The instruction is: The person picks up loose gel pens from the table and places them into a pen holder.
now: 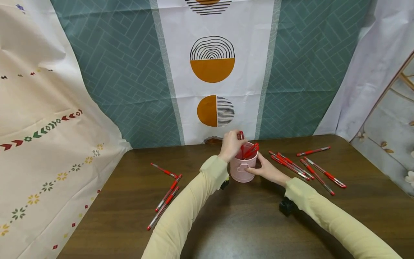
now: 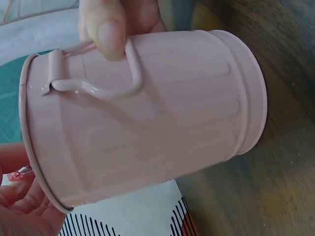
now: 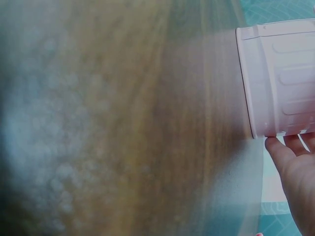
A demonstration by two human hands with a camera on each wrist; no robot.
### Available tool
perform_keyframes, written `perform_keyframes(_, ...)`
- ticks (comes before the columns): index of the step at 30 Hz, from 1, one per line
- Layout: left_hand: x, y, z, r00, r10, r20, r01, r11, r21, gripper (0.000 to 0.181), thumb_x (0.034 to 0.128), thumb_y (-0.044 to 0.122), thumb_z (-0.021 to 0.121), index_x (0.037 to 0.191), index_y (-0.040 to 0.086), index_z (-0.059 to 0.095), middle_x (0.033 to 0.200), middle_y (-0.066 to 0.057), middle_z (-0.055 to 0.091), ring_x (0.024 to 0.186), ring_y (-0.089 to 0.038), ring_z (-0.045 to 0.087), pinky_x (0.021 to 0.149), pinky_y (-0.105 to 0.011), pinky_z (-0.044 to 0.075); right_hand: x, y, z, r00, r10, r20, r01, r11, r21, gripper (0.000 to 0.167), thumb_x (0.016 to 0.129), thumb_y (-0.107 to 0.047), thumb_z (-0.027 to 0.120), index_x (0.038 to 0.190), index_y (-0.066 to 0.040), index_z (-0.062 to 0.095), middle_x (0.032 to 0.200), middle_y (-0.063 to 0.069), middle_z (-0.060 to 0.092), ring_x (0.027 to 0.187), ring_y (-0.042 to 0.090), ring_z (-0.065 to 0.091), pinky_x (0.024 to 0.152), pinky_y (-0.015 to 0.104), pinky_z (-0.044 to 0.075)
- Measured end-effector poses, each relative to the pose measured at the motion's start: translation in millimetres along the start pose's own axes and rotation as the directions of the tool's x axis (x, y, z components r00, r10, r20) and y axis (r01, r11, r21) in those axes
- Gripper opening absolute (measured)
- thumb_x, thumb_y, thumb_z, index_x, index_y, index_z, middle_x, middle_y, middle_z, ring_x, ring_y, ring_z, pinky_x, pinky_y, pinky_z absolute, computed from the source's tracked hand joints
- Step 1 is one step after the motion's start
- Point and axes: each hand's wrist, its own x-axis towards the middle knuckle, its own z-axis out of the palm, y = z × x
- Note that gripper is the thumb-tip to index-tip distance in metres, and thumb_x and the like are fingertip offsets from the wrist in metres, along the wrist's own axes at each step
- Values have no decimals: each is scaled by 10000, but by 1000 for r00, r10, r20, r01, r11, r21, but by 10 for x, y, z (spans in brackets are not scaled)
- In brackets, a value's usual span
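A pink metal bucket-shaped pen holder (image 1: 240,175) stands upright at the back of the table, with red pens (image 1: 251,151) leaning inside. My left hand (image 1: 231,145) is at its rim and pinches a red pen (image 1: 241,135) that points down into the opening. In the left wrist view, the clear tip of a pen (image 2: 20,173) shows between those fingers. My right hand (image 1: 266,169) grips the holder's side, its thumb (image 2: 112,39) against the wire handle (image 2: 135,73). The right wrist view shows the right hand's fingers touching the holder (image 3: 290,78).
Several red pens (image 1: 291,165) lie on the dark wooden table (image 1: 245,223) to the right. More red pens (image 1: 168,192) lie to the left, near my left forearm. A patterned cloth (image 1: 213,86) hangs behind the table's back edge.
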Motion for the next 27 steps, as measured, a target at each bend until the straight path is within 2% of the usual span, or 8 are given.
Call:
perform_keyframes(7, -16, -4, -8, 1000, 14, 15, -15, 999, 44, 153, 771, 90, 723, 815, 29, 591, 672, -20, 545, 614, -153, 519, 516, -209, 421, 11, 19, -5, 1000, -8, 6, 8, 1000, 14, 772, 846, -162, 643, 1414, -32, 137, 1360, 215, 289, 1222, 362, 289, 958, 499, 265)
perform_keyframes(14, -13, 11, -24, 999, 29, 23, -32, 991, 133, 179, 774, 104, 723, 871, 40, 588, 701, -21, 565, 609, -135, 537, 528, -206, 445, 12, 13, -10, 1000, -3, -1, 3, 1000, 14, 775, 844, -163, 648, 1415, -37, 140, 1364, 206, 284, 1227, 356, 282, 962, 499, 258)
perform_keyframes(19, 10, 33, -95, 1000, 7, 20, -10, 990, 139, 172, 799, 105, 696, 919, 43, 589, 710, -20, 573, 605, -131, 541, 526, -202, 448, 15, 11, -2, 1000, 2, -3, -2, 1000, 9, 777, 841, -175, 652, 1414, -40, 144, 1364, 204, 282, 1231, 352, 277, 965, 501, 250)
perform_keyframes(23, 44, 61, -148, 1000, 23, -4, -22, 990, 137, 166, 796, 121, 704, 891, 44, 592, 697, -18, 575, 609, -134, 546, 535, -213, 445, 18, 41, 0, 1000, -30, -8, 30, 999, 11, 773, 833, -169, 660, 1404, -24, 159, 1347, 212, 297, 1219, 368, 286, 951, 515, 265)
perform_keyframes(27, 64, 70, -164, 999, 40, -20, -37, 991, 132, 171, 789, 136, 714, 868, 52, 588, 697, -8, 571, 613, -126, 543, 544, -211, 438, 63, 200, -2, 999, -47, -15, 47, 999, 12, 761, 838, -183, 657, 1409, -66, 168, 1349, 180, 307, 1223, 348, 285, 950, 520, 264)
